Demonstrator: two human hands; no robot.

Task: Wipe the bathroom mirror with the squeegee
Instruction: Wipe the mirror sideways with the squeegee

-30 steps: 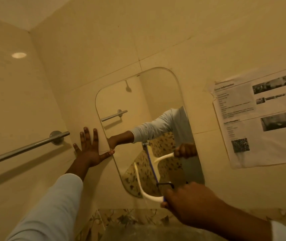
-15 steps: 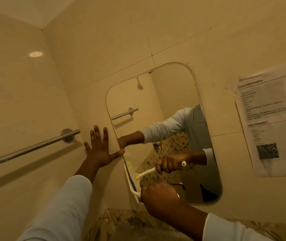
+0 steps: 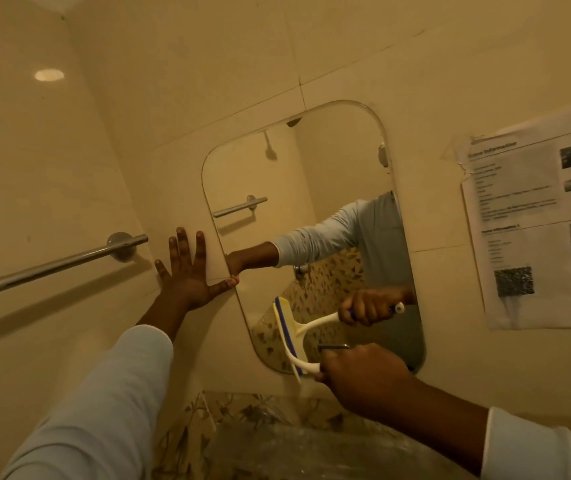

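While the right hand (image 3: 363, 375) is closed in a fist around the handle, the squeegee (image 3: 294, 344) lies with its blue-edged blade against the lower left part of the mirror (image 3: 329, 174), blade running roughly up and down, its foot close to the mirror's bottom edge. Left hand (image 3: 187, 275): open, fingers spread, palm flat on the tiled wall (image 3: 208, 81) just beside the mirror's left edge, thumb tip touching or almost touching that edge; it grips nothing and serves as a brace. Mirror: rounded corners, fixed to the wall above and beyond the right hand; its glass reflects both arms and the squeegee. Towel bar (image 3: 55, 265): metal, on the side wall, outward of the left hand. Printed notice (image 3: 533, 233): paper taped to the wall, well off to the far side of the right hand. Risks, as judged: the blade foot sits so near the bottom rim that a downward pull may run it off the glass onto tile, leaving a streak; uneven pressure from a one-handed fist grip may lift one end of the blade and skip a strip; the thumb at the rim may smear the glass there; the braced palm may slide if the tile is wet, though wetness cannot be told.
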